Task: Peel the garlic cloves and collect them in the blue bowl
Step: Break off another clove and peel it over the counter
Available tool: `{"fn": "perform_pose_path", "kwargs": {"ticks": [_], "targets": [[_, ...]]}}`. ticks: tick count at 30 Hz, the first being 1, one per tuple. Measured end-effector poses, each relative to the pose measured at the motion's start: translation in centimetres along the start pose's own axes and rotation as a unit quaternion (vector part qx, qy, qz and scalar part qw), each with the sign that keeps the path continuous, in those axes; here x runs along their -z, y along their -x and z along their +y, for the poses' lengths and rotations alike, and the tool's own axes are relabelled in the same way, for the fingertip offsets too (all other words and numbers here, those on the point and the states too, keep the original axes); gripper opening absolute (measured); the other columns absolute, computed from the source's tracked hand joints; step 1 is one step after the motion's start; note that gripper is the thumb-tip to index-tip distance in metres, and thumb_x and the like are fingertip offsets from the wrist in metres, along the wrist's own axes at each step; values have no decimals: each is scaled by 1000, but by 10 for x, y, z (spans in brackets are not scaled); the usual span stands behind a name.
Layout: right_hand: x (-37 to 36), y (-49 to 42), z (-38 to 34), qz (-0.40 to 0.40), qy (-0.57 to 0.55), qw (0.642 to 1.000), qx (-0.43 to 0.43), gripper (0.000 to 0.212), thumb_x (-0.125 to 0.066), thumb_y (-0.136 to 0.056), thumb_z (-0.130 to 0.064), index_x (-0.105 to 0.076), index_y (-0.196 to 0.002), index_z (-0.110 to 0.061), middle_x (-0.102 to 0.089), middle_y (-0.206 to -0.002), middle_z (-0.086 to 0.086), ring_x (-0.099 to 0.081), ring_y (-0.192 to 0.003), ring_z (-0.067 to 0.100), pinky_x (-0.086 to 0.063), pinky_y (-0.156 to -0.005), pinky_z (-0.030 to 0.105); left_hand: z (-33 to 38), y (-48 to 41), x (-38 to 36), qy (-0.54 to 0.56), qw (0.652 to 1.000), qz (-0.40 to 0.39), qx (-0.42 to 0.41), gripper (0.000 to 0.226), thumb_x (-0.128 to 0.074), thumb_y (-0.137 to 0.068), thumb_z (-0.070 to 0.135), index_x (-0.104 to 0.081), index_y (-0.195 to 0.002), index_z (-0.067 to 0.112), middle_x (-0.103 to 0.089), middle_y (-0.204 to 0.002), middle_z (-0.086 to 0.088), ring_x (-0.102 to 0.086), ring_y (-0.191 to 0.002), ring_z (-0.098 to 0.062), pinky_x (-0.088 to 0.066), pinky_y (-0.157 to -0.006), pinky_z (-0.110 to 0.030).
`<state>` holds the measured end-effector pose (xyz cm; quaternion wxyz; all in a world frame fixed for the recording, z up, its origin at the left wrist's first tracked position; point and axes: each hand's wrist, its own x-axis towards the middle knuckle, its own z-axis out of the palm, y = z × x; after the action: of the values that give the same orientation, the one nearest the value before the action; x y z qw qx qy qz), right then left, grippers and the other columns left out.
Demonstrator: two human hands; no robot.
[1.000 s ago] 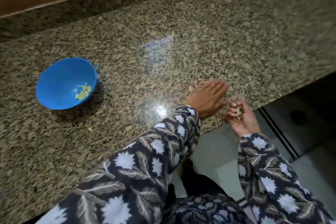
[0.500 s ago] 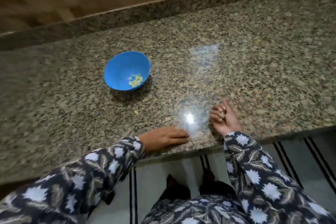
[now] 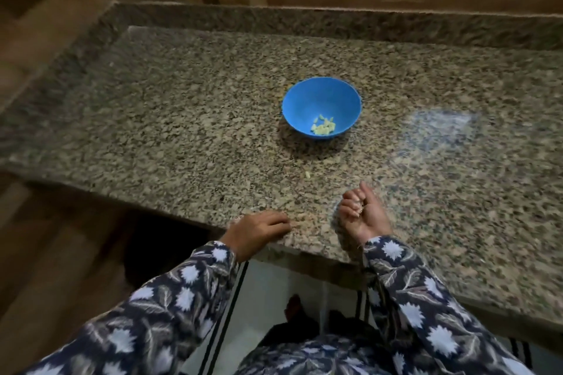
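Observation:
A blue bowl (image 3: 321,94) stands on the granite counter (image 3: 182,119) with several peeled garlic cloves (image 3: 323,127) at its bottom. One small pale garlic piece (image 3: 308,174) lies loose on the counter in front of the bowl. My right hand (image 3: 362,213) is curled, palm up, near the counter's front edge, gripping pale garlic bits (image 3: 358,211) that show between its fingers. My left hand (image 3: 259,230) rests at the front edge with fingers bent onto the stone; nothing shows in it.
The counter has a raised granite back ledge (image 3: 304,20) and a left end (image 3: 54,173) beyond which is wood-toned floor. Below the front edge are a pale floor with dark stripes (image 3: 231,307) and my feet.
The view swung left, so the bowl now sits near mid-frame. My left hand drew back along the counter to its front edge and bent its fingers. My right hand keeps gripping the garlic.

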<state>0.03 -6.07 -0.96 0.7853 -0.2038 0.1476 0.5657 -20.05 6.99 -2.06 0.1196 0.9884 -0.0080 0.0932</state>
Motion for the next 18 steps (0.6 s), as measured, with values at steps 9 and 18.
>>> {"fn": "perform_pose_path", "kwargs": {"ticks": [9,18], "targets": [[1,-10,28,-46,55,990,-117,52,-93,-38,-23,-42,-45,-16,-34,-40,-3,-32,-29,6,-26,-26,16,18,-19,10,-31,951,1,307,6,-67,-81,7,-64,-87,9,-64,-85,-3,-61,-74,-18,-39,-58,-21],[-31,-14,74,25,158,971,-178,40,-39,-95,-27,-41,-56,-15,-40,-47,-2,-40,-38,6,-33,-34,13,24,10,71,676,305,386,548,24,-53,-86,-12,-69,-70,-2,-70,-66,-9,-66,-57,-10,-55,-55,-17]]}}
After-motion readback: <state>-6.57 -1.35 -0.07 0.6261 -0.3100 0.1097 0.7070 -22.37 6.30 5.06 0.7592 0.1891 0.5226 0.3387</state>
